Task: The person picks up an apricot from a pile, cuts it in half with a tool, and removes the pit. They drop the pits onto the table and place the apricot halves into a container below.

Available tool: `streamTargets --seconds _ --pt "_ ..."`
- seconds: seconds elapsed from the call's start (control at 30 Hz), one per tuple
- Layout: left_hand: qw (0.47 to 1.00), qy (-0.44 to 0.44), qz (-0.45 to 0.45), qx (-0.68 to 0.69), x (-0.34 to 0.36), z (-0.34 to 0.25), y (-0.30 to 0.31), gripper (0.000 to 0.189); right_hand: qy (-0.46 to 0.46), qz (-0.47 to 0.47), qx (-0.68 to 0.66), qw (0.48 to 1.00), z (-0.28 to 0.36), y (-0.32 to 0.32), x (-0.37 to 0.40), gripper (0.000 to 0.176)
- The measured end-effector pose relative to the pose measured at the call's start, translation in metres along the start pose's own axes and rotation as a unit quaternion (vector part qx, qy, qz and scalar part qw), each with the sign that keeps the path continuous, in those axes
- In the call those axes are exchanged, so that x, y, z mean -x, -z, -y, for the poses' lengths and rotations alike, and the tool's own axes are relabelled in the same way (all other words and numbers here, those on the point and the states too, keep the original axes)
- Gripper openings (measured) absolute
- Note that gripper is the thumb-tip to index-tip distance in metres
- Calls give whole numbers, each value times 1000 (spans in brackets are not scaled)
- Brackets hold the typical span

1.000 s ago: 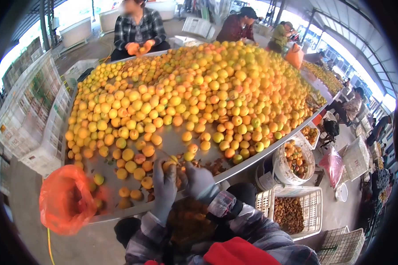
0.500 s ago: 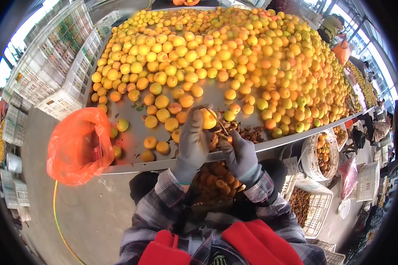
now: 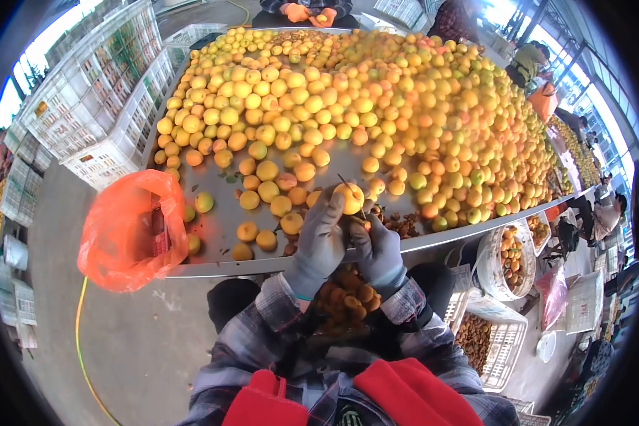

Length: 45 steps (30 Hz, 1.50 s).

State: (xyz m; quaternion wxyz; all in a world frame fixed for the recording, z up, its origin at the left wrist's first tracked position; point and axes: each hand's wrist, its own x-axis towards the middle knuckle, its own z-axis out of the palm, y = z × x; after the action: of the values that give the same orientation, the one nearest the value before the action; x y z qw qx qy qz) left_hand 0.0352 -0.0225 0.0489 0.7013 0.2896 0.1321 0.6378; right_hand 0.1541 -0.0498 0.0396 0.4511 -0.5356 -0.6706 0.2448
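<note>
My gloved left hand (image 3: 320, 238) is closed round a yellow-orange stone fruit (image 3: 349, 198), perhaps an apricot or small peach. My gloved right hand (image 3: 378, 248) grips a thin curved tool with an orange-tipped handle (image 3: 362, 223). The tool's narrow dark strip reaches up over the fruit; whether it cuts in is too small to tell. Both hands are close together over the metal table's near edge (image 3: 263, 266). Brown pieces, perhaps pits (image 3: 402, 226), lie beside my right hand. Below, between my knees, is a heap of orange-brown pieces (image 3: 348, 295).
A large fruit pile (image 3: 376, 106) covers much of the table. An orange plastic bag (image 3: 113, 234) hangs at the left corner, near stacked white crates (image 3: 85, 92). At right stand a white bucket (image 3: 488, 263) and a crate (image 3: 505, 348). A person's orange-gloved hands (image 3: 309, 14) show opposite.
The view has tilted up slightly, bringing the person opposite into sight. My hands stay together, with the fruit turned a little and the tool's strip lying differently against it.
</note>
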Motion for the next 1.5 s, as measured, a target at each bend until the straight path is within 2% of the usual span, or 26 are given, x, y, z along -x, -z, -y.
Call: streamTargets --seconds 0.07,0.1,0.17,0.2,0.27,0.33,0.4,0.43,0.47,0.5,0.67,0.73,0.8,0.87,0.9,0.97,1.0,1.07,1.1,1.13,1.17,1.2,1.23,1.37,1.43,1.5 --pt "992 80 58 81 -6 0 20 37 34 -4 36 999 -6 3 5 31" --pt "992 77 56 83 -8 -8 25 37 36 1 38 999 -2 7 6 31" --pt "972 27 161 -167 -16 -28 30 42 11 70 -15 997 13 18 8 37" --pt "973 26 159 -164 -18 -38 30 42 10 73 -13 997 8 20 10 37" --pt "936 145 170 -272 -20 -56 26 41 19 127 41 991 -3 20 15 36" --pt "937 175 162 -254 -16 -59 27 45 -16 128 7 992 5 18 20 38" --pt "952 92 171 -235 -10 -51 23 47 -63 116 -71 989 5 17 23 40" --pt "951 89 175 -237 -4 -39 19 47 -59 112 -71 989 7 16 22 40" --pt "984 92 141 -62 4 -23 14 47 -48 94 -99 989 8 13 22 41" --pt "984 93 102 115 10 -16 9 46 -37 76 -127 988 10 13 21 43" --pt "972 138 146 125 9 -29 8 40 -49 91 -72 992 17 20 15 42" --pt "981 121 153 -2 3 -38 13 34 -55 114 -65 990 22 27 18 41" --pt "985 84 150 -29 -5 -40 24 29 -53 131 -68 988 17 29 16 40" --pt "930 67 234 -276 -12 -57 28 32 -1 132 -52 990 16 29 13 39" --pt "929 68 240 -274 -9 -62 27 32 -1 126 -49 991 8 27 16 39" --pt "903 87 183 -379 -4 -62 17 33 -49 141 -44 988 -12 27 23 37" --pt "901 82 201 -374 -4 -52 14 33 -59 146 -77 985 -7 27 25 36" --pt "977 29 170 -129 3 -29 16 45 -99 125 -178 971 2 24 29 38" --pt "984 4 156 -87 8 -22 10 48 -92 116 -175 973 5 21 32 38" --pt "982 1 165 -88 13 -17 5 48 -104 106 -217 965 8 17 34 39" --pt "989 23 131 -71 17 -13 0 48 -116 100 -259 954 10 15 33 41" --pt "993 45 93 -54 20 -10 -2 49 -112 98 -259 954 13 17 30 41" --pt "995 23 90 -46 19 -2 1 40 -110 109 -249 956 17 19 31 42" --pt "985 29 87 -144 14 -21 12 33 -130 194 -211 949 20 36 25 41" --pt "904 165 212 -333 5 -40 20 31 -153 252 -170 940 15 38 23 36" --pt "915 169 185 -315 7 -41 17 29 -133 234 -188 944 -4 28 30 35"
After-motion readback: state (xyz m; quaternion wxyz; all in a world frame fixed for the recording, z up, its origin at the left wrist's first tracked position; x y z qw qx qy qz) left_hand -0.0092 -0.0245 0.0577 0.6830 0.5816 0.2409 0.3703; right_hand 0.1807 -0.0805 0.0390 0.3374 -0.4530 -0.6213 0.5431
